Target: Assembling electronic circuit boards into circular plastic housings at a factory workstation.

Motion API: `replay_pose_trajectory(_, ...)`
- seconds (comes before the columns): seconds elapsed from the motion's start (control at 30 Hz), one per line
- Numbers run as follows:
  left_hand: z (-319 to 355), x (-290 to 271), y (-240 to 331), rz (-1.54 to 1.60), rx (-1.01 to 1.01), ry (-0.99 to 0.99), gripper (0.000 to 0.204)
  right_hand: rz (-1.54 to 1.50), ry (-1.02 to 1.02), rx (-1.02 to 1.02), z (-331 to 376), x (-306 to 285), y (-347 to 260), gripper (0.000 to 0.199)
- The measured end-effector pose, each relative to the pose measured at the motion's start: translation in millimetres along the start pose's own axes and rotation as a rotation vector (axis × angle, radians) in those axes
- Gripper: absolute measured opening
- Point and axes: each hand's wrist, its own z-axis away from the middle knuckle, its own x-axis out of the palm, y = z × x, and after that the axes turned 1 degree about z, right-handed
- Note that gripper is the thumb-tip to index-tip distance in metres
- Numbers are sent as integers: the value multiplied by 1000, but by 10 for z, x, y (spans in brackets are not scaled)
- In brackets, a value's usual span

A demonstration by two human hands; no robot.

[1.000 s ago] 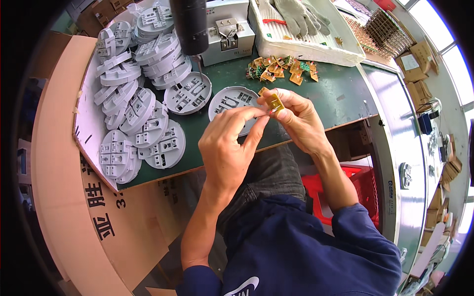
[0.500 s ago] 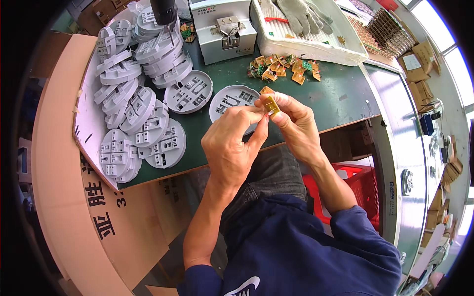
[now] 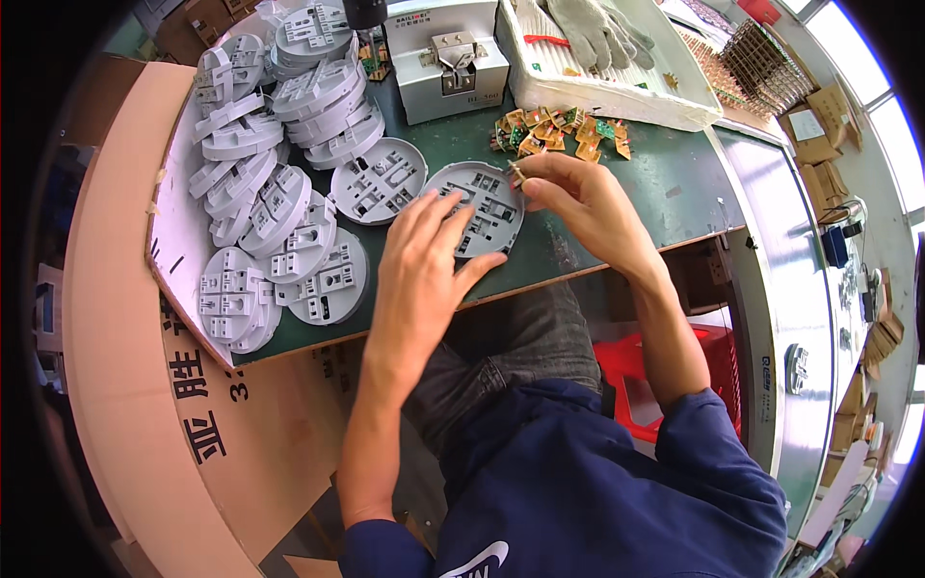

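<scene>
My left hand (image 3: 424, 252) is open, its fingers spread over the left side of a round grey plastic housing (image 3: 489, 214) with moulded slots, which lies on the green bench. Thumb and fingers of my right hand (image 3: 578, 197) pinch a small circuit board (image 3: 517, 175) just at the housing's upper right rim. The board is seen edge-on, so its face is hidden. A second round housing (image 3: 379, 181) lies flat at the left, slots up. Behind my right hand sits a loose pile of small orange-and-green circuit boards (image 3: 559, 131).
Stacked grey housings (image 3: 252, 217) fill the bench's left side against a cardboard edge. A silver machine (image 3: 446, 72) stands at the back, with a dark upright tool (image 3: 365, 13) beside it. A white foam tray (image 3: 617, 96) holds gloves (image 3: 602, 34). A red plastic stool (image 3: 674, 376) stands below.
My hands have parted. The left has let go of the small board and spread onto the housing; the right has turned the board edge-on beside the housing's rim.
</scene>
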Motion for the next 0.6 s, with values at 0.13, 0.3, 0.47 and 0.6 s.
replay_pose_trajectory(0.13,76,246,246,-166,7,173,56,190,35,-102,-130,61,-47,31)
replay_pose_trajectory(0.3,107,264,348,-180,-41,146,62,348,23,-211,-289,92,-21,29)
replay_pose_trajectory(0.47,35,190,214,-149,-58,102,79,510,6,-383,-327,143,53,29)
replay_pose_trajectory(0.6,-7,242,100,-78,-21,121,91,598,51,-436,-294,222,38,28)
